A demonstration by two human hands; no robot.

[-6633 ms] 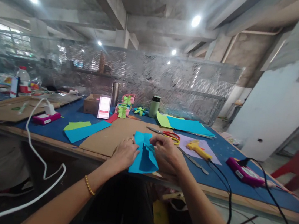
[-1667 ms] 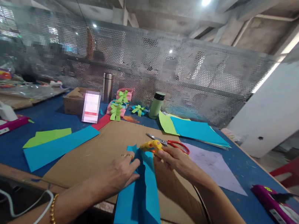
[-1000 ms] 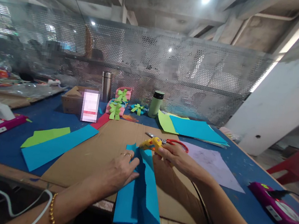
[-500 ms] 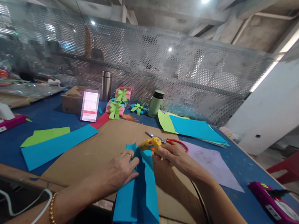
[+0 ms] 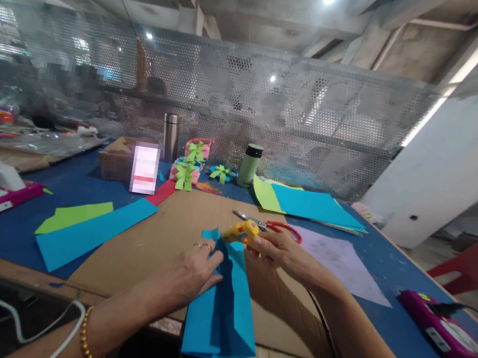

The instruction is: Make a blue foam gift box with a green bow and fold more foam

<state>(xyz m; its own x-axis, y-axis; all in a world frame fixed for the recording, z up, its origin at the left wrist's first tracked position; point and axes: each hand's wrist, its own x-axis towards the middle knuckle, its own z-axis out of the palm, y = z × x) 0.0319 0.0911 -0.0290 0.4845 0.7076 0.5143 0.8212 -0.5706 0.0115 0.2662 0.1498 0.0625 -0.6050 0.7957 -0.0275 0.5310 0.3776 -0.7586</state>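
A folded piece of blue paper [image 5: 222, 320] lies on the brown cardboard sheet [image 5: 152, 244], its near end reaching over the table's front edge. My left hand [image 5: 191, 271] grips the paper's left side near the far end, fingers closed on it. My right hand [image 5: 284, 254] is wrapped round a yellow hot glue gun [image 5: 240, 232], whose nozzle points left at the far end of the blue paper. The glue gun's dark cord runs down under my right forearm. Just beyond the gun rest red-handled scissors [image 5: 268, 225].
Blue and green paper strips [image 5: 96, 232] lie left, a lilac sheet [image 5: 343, 263] right. Behind stand a steel flask [image 5: 170, 137], a green tumbler [image 5: 250, 166], pink items with green bows [image 5: 184, 174] and a cardboard box [image 5: 115, 159]. Purple power strips [image 5: 441, 329] sit at both sides.
Hardly anything differs. Both hands, the blue paper and the glue gun keep their places, with only a tiny shift of the whole view.
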